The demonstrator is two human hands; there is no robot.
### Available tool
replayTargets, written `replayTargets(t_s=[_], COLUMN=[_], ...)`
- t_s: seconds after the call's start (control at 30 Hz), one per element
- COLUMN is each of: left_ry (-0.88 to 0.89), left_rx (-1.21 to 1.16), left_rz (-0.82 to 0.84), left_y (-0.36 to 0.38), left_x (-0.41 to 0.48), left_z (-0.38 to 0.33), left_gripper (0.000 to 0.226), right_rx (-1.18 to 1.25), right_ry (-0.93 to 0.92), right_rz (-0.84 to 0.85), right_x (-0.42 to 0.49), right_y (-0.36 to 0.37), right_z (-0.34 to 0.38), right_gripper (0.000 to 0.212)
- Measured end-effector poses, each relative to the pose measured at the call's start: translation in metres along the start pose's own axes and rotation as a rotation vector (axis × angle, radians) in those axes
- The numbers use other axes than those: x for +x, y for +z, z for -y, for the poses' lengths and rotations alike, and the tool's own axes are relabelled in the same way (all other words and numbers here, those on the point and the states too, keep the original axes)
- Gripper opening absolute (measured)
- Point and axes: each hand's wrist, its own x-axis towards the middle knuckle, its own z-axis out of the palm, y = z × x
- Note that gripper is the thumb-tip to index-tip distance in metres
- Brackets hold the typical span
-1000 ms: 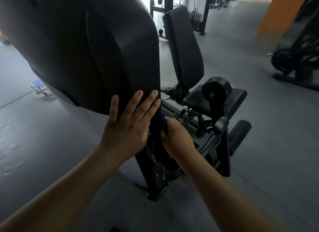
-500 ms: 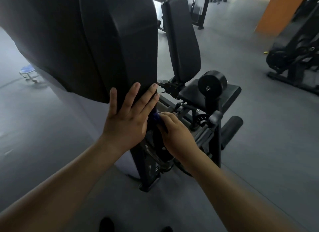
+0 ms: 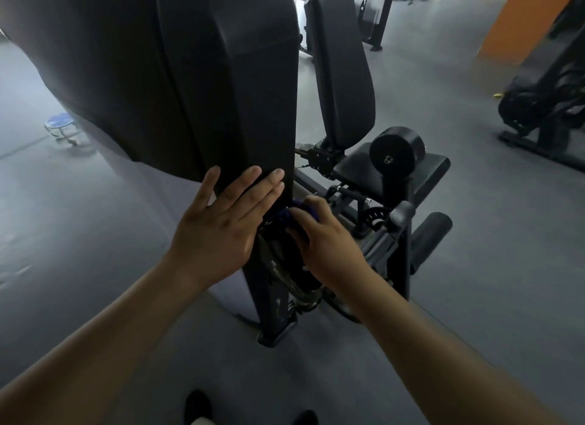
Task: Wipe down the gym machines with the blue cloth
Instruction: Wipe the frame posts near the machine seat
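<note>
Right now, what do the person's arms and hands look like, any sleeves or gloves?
The left hand and right hand are bare: no gloves, rings or watch show. The left forearm and right forearm are uncovered to the frame's edge; no sleeve.

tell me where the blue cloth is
Head view, near centre: the blue cloth is bunched in the right hand, against the machine frame just below the black shroud, beside the left hand.

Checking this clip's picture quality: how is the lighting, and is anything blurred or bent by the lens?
Head view: dim, low contrast, the black shroud nearly featureless; the blue cloth under the right hand shows only as a dark patch; the left hand is sharp; at the right edge the orange pillar leans and looks soft, likely wide-angle distortion.
</note>
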Motion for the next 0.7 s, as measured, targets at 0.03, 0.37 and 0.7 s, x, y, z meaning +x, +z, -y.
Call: replayTargets(t_s=[0.03, 0.37, 0.7], left_ry=[0.008, 0.025, 0.007], left_rx=[-0.011, -0.09, -0.116], left_rz=[0.003, 0.035, 0.032], left_y=[0.0, -0.001, 0.0], left_x=[-0.001, -0.004, -0.006], left_z=[0.002, 0.006, 0.003], left_gripper=[0.077, 0.075, 0.075], right_rx=[0.009, -0.067, -0.055], right_ry=[0.053, -0.162, -0.056], right_rz=[-0.024, -0.023, -0.047], right_x=[0.005, 0.011, 0.023], right_y=[-0.002, 0.0, -0.004], right_z=[-0.003, 0.002, 0.013], right_gripper=[0.043, 0.033, 0.032])
